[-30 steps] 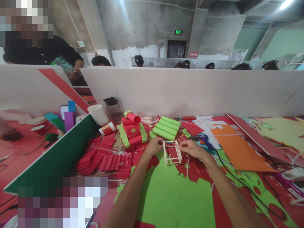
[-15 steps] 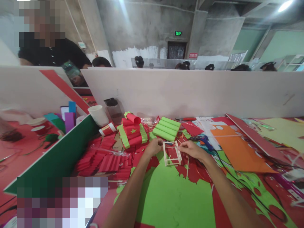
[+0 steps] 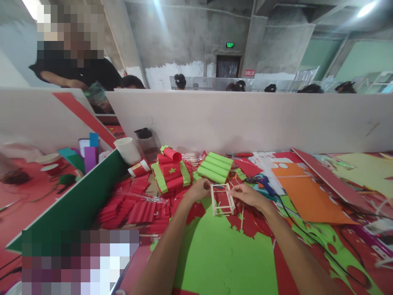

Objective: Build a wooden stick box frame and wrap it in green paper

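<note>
A small open frame of pale wooden sticks stands at the far end of a bright green paper sheet. My left hand pinches its upper left corner, with the fingertips partly hidden. On the other side, my right hand has thumb and fingers closed on the frame's right edge. A loose wooden stick lies just below my right hand. Behind the frame rests a row of light green paper rolls. To its left sits a red and green paper model with a yellow star.
Folded red paper pieces and a green board lie to the left. A white cup stands beside a lidded clear jug. At right are a blue-handled glue gun, its black cable and orange paper. A white partition runs behind.
My hands and the stick frame hold nearly the same place. Behind the partition, the person in black has shifted right and raised a forearm; a hand now shows near the clear plastic bag.
</note>
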A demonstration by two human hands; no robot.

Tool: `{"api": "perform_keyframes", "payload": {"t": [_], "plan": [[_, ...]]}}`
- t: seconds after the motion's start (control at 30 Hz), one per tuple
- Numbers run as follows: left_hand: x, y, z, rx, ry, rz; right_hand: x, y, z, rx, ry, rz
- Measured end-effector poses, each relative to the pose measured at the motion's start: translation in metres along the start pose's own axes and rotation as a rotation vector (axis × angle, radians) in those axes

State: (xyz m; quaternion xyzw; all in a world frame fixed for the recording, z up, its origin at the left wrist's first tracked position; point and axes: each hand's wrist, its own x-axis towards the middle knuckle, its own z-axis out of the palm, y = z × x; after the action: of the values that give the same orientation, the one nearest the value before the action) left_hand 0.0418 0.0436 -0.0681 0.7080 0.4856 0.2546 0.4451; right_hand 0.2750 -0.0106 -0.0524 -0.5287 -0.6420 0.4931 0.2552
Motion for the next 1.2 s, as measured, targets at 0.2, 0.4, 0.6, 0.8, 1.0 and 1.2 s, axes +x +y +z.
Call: {"api": "perform_keyframes", "payload": {"t": [0.2,0.4,0.6,0.8,1.0,1.2], "plan": [[-0.005,0.007,-0.005,0.032,-0.036,-0.048,0.008,0.011,0.000,0.147,0.015,0.030],[-0.008,0.006,0.000,0.093,-0.010,-0.008,0.016,0.018,-0.001,-0.074,0.243,-0.017],[-0.007,0.000,0.008,0.168,0.066,0.071,0.023,0.008,0.010,-0.430,0.374,-0.140],[-0.007,-0.003,0.013,0.223,0.149,0.095,0.028,0.005,0.017,-0.485,0.387,-0.136],[-0.008,-0.006,0.015,0.245,0.196,0.115,0.028,0.004,0.019,-0.523,0.397,-0.131],[-0.011,-0.004,0.016,0.246,0.203,0.122,0.027,0.000,0.020,-0.557,0.426,-0.131]]}}
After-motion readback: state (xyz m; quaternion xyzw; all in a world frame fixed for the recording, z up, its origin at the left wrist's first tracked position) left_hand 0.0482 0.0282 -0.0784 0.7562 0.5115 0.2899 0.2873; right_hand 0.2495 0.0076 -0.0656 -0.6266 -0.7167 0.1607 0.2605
